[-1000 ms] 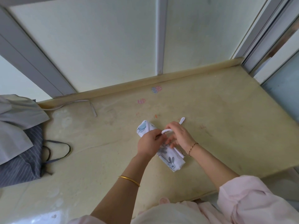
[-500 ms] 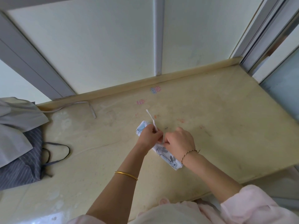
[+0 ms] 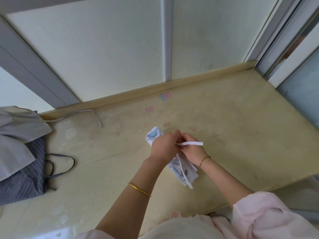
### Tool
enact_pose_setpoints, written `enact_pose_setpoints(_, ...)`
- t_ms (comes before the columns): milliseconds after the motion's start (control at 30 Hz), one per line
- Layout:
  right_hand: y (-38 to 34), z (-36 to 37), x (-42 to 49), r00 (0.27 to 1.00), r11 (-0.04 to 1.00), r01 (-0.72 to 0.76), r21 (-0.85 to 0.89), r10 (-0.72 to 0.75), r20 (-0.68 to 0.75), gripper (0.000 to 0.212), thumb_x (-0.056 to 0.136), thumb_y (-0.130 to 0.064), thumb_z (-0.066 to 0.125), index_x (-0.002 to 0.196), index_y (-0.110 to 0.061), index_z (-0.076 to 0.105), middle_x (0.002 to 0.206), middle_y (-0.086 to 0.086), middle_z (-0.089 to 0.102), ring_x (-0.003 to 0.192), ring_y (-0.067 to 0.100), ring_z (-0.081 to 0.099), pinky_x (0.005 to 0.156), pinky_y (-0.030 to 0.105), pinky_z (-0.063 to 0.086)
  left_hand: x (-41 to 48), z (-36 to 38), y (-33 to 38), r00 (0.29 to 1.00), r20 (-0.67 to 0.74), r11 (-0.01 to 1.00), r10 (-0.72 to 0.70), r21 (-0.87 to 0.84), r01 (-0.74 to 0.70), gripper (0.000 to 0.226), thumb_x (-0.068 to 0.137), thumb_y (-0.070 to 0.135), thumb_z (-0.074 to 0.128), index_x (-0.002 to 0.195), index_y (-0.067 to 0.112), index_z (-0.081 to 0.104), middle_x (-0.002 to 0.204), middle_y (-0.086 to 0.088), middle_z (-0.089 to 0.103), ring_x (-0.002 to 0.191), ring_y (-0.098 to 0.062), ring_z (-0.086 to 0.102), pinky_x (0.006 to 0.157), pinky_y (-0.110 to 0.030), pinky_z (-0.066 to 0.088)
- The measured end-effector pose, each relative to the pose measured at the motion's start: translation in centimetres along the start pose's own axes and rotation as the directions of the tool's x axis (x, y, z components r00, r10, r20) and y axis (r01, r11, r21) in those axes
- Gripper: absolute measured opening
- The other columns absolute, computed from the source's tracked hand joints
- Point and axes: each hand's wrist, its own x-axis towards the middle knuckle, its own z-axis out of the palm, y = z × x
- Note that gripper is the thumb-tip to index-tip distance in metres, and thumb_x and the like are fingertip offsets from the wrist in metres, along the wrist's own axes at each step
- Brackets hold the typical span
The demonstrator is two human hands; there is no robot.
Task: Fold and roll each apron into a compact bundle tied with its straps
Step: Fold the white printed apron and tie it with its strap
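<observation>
Pinching white strap (image 3: 193, 143) over printed apron roll (image 3: 152, 136) on table (image 3: 241, 126): your left hand (image 3: 162, 149), right hand (image 3: 193, 153), fingers curled.

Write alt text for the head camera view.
Left hand and right hand pinch a white strap over a rolled printed apron on a yellowish table. A grey cloth and a striped apron lie piled at its left edge.
</observation>
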Motion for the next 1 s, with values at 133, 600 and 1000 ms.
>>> enact_pose_setpoints(133,0.7,-0.1,0.6,0.999,0.994,-0.030,0.105,0.028,0.020,0.022,0.093,-0.006,0.047,0.078,-0.016,0.060,0.074,0.001,0.059,0.071,0.015,0.054,0.068,0.030,0.044,-0.6,0.6,0.1,0.994,-0.091,0.991,0.067,0.121,-0.056,0.017,0.087,0.004,0.046,0.100,0.010,0.055,0.094,-0.006,0.058,0.069,-0.021,0.043,0.045,-0.024,0.017)
enact_pose_setpoints(600,1.0,-0.9,1.5,0.998,0.995,0.008,-0.103,-0.001,0.069,0.018,0.092,-0.003,0.049,0.080,-0.009,0.061,0.080,0.010,0.065,0.073,0.024,0.063,0.074,0.035,0.052,-0.6,1.7,-0.8,0.994,-0.110,0.995,0.002,-0.103,-0.014,0.020,0.080,-0.007,0.050,0.086,0.010,0.059,0.096,-0.005,0.055,0.078,-0.027,0.054,0.064,-0.041,0.048)
enact_pose_setpoints(1000,1.5,-2.1,1.6,0.943,0.816,-0.325,0.477,0.245,0.224,0.027,0.086,-0.018,0.065,0.062,-0.015,0.055,0.061,-0.001,0.057,0.064,0.015,0.054,0.059,0.025,0.044,-0.5,0.8,-1.7,0.983,-0.106,0.960,-0.152,-0.251,0.121,0.007,0.084,0.011,0.063,0.085,0.004,0.061,0.090,-0.008,0.062,0.083,-0.024,0.057,0.072,-0.036,0.046)
